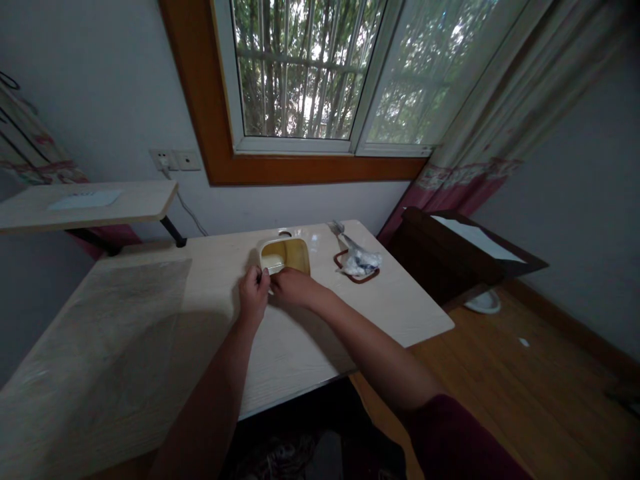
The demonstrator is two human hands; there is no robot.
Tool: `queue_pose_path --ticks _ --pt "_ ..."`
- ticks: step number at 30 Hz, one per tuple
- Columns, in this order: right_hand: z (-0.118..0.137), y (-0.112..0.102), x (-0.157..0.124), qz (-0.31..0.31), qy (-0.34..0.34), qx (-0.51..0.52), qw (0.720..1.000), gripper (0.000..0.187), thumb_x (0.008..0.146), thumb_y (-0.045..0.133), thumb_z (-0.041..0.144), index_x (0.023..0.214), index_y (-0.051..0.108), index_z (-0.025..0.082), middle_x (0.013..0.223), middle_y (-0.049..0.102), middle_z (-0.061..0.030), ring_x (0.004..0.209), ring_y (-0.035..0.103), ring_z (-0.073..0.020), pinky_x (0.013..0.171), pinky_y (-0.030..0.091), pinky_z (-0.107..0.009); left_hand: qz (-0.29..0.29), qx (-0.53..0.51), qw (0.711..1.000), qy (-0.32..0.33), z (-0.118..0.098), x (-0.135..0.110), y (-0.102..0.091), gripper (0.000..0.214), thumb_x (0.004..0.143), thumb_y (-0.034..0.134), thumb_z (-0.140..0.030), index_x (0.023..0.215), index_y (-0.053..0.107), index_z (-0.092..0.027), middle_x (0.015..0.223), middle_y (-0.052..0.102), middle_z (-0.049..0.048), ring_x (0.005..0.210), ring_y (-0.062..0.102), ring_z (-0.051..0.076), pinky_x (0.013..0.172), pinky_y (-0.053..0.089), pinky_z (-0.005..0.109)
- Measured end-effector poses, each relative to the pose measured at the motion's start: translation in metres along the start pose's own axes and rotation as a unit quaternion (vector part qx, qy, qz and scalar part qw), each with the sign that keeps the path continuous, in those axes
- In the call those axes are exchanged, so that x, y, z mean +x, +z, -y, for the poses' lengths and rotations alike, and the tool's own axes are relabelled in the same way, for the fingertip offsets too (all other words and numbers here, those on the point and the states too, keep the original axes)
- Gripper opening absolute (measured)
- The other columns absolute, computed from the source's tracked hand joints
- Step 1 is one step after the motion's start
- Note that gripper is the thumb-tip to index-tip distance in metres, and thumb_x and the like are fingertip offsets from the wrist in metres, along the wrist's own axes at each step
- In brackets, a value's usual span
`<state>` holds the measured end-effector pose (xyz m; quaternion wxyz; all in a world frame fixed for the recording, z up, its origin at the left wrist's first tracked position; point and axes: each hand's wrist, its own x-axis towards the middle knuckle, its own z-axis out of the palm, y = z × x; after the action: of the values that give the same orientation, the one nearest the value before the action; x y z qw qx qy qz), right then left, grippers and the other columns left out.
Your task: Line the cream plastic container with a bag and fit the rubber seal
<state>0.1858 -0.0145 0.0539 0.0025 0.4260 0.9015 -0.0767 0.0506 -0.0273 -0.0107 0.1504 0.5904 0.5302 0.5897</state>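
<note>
A rounded rectangular container (299, 252) with a pale rim and yellowish inside stands on the light wooden table (310, 360). My left hand (253, 292) is closed at its near left corner, with a small dark bit showing at the fingertips. Close beside it, my right hand (295, 287) has its fingers curled together at the container's near side. What either hand grips is too small and hidden to name. To the right lies a crumpled clear plastic bag (361, 261) across a reddish-brown rounded frame (369, 279).
A transparent sheet (125, 320) covers the table's left part. At the back left a raised shelf (135, 200) stands on black legs. A dark brown piece of furniture (440, 253) with white paper stands past the table's right edge. The window (305, 80) is behind.
</note>
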Motion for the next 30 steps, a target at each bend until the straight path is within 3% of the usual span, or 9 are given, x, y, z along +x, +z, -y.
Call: queue_pose_path --ticks 4,9,20,23,26,28,30 --pt "0.001 -0.005 -0.03 -0.06 -0.034 0.011 0.998 0.032 0.102 0.046 0.024 0.105 0.074 0.01 0.101 0.077 -0.0161 0.093 0.07 -0.0219 0.088 0.047 -0.031 0.005 -0.006 1.0 -0.002 -0.001 -0.001 0.0 0.028 0.091 0.052 -0.038 0.069 0.042 -0.023 0.059 0.043 -0.0045 0.055 0.042 0.013 0.055 0.03 0.025" --pt "-0.007 -0.006 -0.058 -0.11 -0.056 -0.013 0.992 0.017 0.096 0.06 0.019 0.107 0.072 0.013 0.098 0.075 -0.0113 0.096 0.066 -0.0219 0.086 0.047 -0.031 0.015 -0.004 1.0 0.004 -0.001 -0.002 0.002 0.029 0.091 0.053 -0.038 0.069 0.042 -0.022 0.059 0.043 -0.0045 0.055 0.042 0.013 0.055 0.029 0.025" --pt "-0.025 0.011 -0.063 -0.228 -0.079 -0.012 0.97 0.015 0.093 0.066 0.018 0.107 0.072 0.019 0.1 0.074 -0.0081 0.094 0.065 -0.0217 0.083 0.047 -0.033 0.003 -0.035 0.999 -0.021 0.001 0.001 -0.003 0.028 0.09 0.055 -0.039 0.071 0.043 -0.022 0.062 0.042 -0.0044 0.058 0.042 0.013 0.058 0.03 0.025" --pt "-0.029 0.014 -0.069 -0.26 -0.081 0.044 0.961 0.014 0.093 0.064 0.017 0.104 0.073 0.019 0.098 0.075 -0.0079 0.093 0.066 -0.0213 0.084 0.048 -0.033 -0.004 -0.042 0.999 -0.029 0.004 0.002 -0.004 0.028 0.09 0.056 -0.039 0.071 0.044 -0.022 0.062 0.043 -0.0046 0.058 0.042 0.013 0.058 0.03 0.025" --pt "-0.035 0.017 -0.08 -0.289 -0.07 0.169 0.94 0.014 0.092 0.065 0.02 0.103 0.073 0.021 0.097 0.076 -0.0064 0.093 0.067 -0.02 0.086 0.049 -0.033 -0.02 -0.039 0.998 -0.037 0.008 0.005 -0.005 0.029 0.091 0.055 -0.039 0.071 0.043 -0.022 0.062 0.042 -0.0047 0.059 0.042 0.013 0.058 0.031 0.024" --pt "-0.042 0.02 -0.087 -0.309 -0.02 0.275 0.91 0.012 0.09 0.068 0.025 0.1 0.074 0.022 0.095 0.076 -0.005 0.09 0.068 -0.0192 0.083 0.05 -0.032 -0.031 -0.044 0.998 -0.037 0.012 0.008 -0.007 0.029 0.092 0.055 -0.039 0.071 0.043 -0.022 0.062 0.041 -0.0048 0.059 0.041 0.013 0.059 0.032 0.024" --pt "-0.053 0.026 -0.092 -0.324 0.063 0.39 0.859 0.015 0.084 0.074 0.032 0.095 0.075 0.022 0.091 0.076 -0.0037 0.084 0.068 -0.0187 0.078 0.05 -0.031 -0.036 -0.056 0.997 -0.038 0.015 0.011 -0.01 0.03 0.092 0.054 -0.04 0.071 0.042 -0.022 0.062 0.04 -0.0047 0.059 0.041 0.013 0.059 0.033 0.024"
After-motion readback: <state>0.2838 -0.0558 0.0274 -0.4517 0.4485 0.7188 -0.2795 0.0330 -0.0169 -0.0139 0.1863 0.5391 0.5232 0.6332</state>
